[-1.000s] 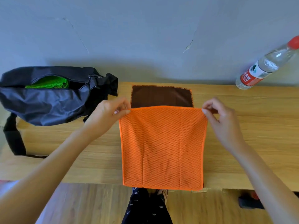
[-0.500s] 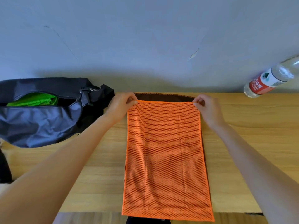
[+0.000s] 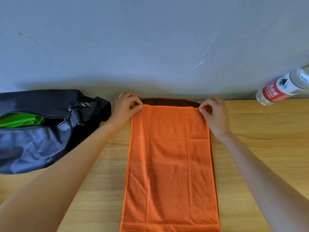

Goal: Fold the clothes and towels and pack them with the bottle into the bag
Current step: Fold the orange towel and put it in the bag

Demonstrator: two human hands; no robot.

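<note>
An orange mesh towel (image 3: pixel 170 164) lies folded lengthwise on the wooden table (image 3: pixel 260 148), its brown underside showing as a strip at the far end. My left hand (image 3: pixel 127 108) pinches the far left corner of the orange layer. My right hand (image 3: pixel 214 113) pinches the far right corner. A dark bag (image 3: pixel 36 144) lies open at the left with a green cloth (image 3: pixel 18 120) inside. A clear water bottle (image 3: pixel 284 86) with a red and white label stands at the far right by the wall.
A grey-blue wall (image 3: pixel 150 47) rises directly behind the table's far edge. The bag's black strap and buckle (image 3: pixel 87 106) lie close to my left hand. Bare wood shows on both sides of the towel.
Both hands carried the orange layer's edge away from me toward the wall, covering most of the brown side. The view has tilted down and closer to the table.
</note>
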